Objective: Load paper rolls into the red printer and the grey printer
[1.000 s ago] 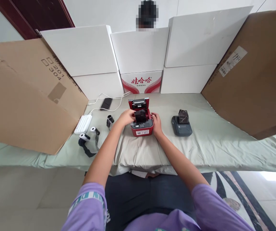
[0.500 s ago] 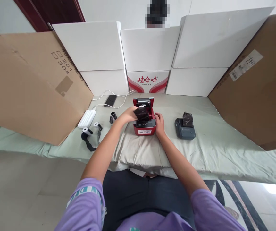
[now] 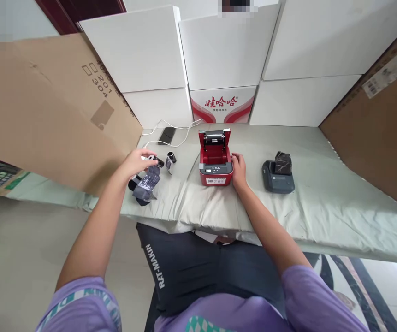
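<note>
My left hand (image 3: 136, 162) has its thumb and fingers closed round a small roll of dark label paper (image 3: 157, 161). A loose grey printed strip hangs from this roll. Below it lies another roll with a black strip (image 3: 142, 201), partly hidden by the hanging paper. A red label printer (image 3: 215, 168) stands in the middle with its lid up and its red inner compartment in view. My right hand (image 3: 239, 169) grips the printer's right side, fingers bent against it. A small black roll (image 3: 171, 157) stands just right of my left hand.
To the right stands a dark grey printer (image 3: 277, 182) with a black marbled paper roll (image 3: 283, 163) on top. A black phone (image 3: 167, 136) and a white cable (image 3: 180, 146) lie at the back left. White boxes (image 3: 219, 50) and brown cardboard (image 3: 60, 110) wall the table.
My left hand has moved from above the open printer to the left with dark label paper. My right hand stays on the printer's side. The view has tilted down.
</note>
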A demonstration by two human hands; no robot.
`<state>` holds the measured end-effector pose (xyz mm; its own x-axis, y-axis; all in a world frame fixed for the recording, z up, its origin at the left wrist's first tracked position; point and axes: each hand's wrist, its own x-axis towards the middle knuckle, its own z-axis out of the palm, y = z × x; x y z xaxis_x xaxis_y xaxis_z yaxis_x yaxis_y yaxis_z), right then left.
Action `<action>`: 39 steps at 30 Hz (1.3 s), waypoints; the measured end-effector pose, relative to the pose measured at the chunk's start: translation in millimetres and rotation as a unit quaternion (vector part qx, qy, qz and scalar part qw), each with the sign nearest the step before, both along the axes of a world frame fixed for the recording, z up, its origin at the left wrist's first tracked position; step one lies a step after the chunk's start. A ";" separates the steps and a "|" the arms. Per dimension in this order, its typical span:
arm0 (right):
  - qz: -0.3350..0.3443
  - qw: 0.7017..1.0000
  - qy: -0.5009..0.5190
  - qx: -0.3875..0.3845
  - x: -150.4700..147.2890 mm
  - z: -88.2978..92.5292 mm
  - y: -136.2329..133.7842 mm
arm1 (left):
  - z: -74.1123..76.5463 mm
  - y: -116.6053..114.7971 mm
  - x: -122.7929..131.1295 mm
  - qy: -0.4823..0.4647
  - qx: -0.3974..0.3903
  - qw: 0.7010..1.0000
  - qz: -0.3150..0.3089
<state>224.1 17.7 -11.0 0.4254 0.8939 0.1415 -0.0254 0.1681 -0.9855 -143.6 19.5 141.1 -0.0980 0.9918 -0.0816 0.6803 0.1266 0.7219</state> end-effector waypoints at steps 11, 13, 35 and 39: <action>0.001 1.000 -0.005 0.003 3.0 -6.9 4.5 | -52.4 36.9 14.9 0.315 -0.022 0.949 0.013; 0.000 1.000 -0.004 0.005 2.8 -7.8 5.1 | -49.3 39.5 10.7 0.321 -0.007 0.947 0.006; -0.008 1.000 -0.030 0.000 5.7 -7.2 7.1 | -40.6 36.3 161.2 -0.191 0.145 0.927 -0.289; -0.010 1.000 -0.029 -0.007 5.6 -6.5 6.0 | -54.7 39.3 179.7 0.004 0.146 0.948 -0.283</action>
